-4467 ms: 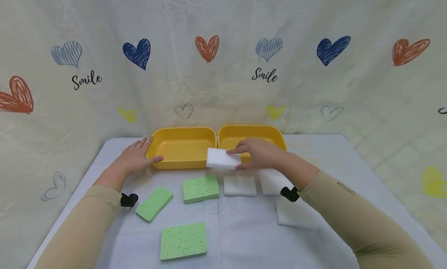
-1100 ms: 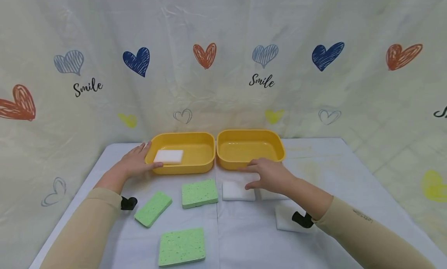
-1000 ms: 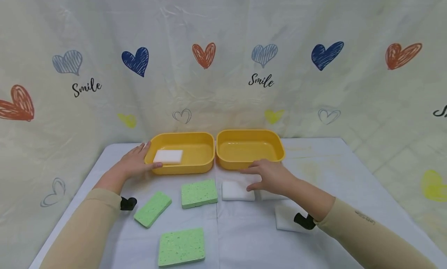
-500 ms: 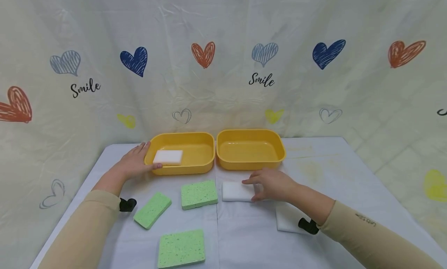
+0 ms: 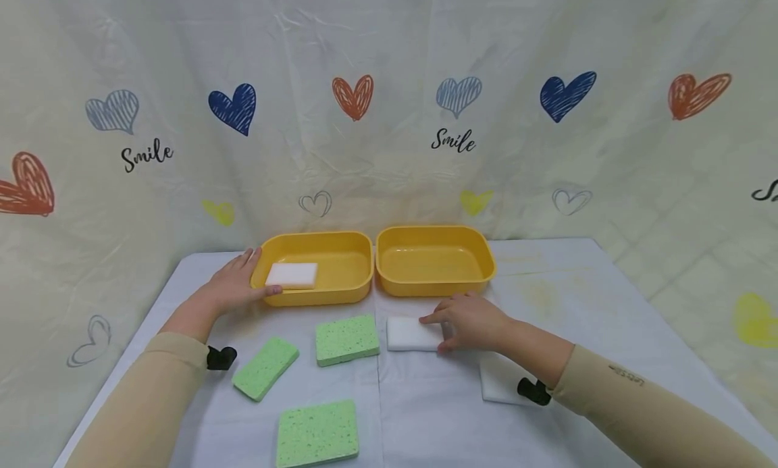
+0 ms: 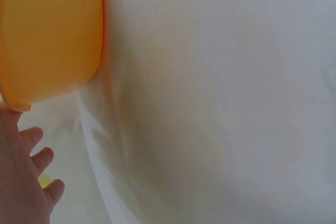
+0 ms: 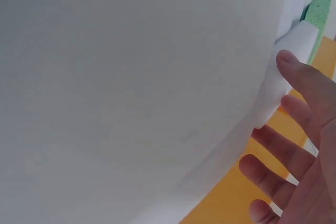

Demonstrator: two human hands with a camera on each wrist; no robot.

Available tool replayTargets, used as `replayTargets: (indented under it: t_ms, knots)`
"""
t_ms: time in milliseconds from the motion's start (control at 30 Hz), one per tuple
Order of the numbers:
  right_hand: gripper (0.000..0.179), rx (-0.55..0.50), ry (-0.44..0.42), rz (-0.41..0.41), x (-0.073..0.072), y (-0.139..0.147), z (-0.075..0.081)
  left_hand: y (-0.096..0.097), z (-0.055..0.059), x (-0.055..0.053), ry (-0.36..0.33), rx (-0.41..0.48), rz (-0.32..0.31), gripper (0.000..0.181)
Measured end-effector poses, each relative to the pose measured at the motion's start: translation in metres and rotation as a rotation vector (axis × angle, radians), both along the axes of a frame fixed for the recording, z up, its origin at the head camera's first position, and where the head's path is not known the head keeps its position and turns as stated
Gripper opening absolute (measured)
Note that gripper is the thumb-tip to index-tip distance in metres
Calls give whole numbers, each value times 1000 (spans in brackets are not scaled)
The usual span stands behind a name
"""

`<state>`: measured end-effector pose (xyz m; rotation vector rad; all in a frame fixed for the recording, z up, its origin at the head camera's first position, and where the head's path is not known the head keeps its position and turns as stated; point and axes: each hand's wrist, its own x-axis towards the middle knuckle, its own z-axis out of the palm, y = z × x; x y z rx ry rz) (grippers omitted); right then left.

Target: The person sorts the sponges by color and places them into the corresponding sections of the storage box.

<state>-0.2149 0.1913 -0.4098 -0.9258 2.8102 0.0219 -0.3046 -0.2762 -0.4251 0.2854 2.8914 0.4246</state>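
My left hand (image 5: 234, 284) rests against the left end of the left yellow tray (image 5: 346, 296), fingers stretched along its rim and thumb at the front edge. In the left wrist view, three fingertips (image 6: 43, 158) stand off the tray's outer wall. A white sponge block (image 5: 292, 274) lies inside this tray. My right hand (image 5: 474, 323) spans the right end of another white sponge block (image 5: 407, 334) on the table, thumb in front and index finger behind, pinching it. The right wrist view shows this block (image 7: 270, 90) between thumb and fingers.
Right of the left tray stands a second yellow tray (image 5: 437, 282). Green sponges lie at the left: a small one (image 5: 266, 369), one (image 5: 346, 340) before the trays and one (image 5: 318, 433) nearer. A white block (image 5: 501, 380) lies below my right wrist. A heart-printed cloth (image 5: 389, 150) hangs behind.
The white block that my right hand held 4.5 seconds ago now lies in the left tray. My right hand has come down onto another white block. My left hand has stayed at the tray.
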Motion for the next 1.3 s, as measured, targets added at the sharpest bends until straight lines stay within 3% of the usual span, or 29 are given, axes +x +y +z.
replayTargets:
  t_ms: [233,733,967,1300]
  knots:
    - [55,-16,15,-5,0,2,7,0,1,1,-2,3,-3,120]
    - [50,-101,109,44,-7,10,42,2,3,3,5,7,-13,118]
    - [50,-163,95,75,-24,-4,62,1,2,1,-14,17,-2,120]
    - [50,-105,9,-7,-56,-47,81,-1,-1,-1,-20,26,0,124]
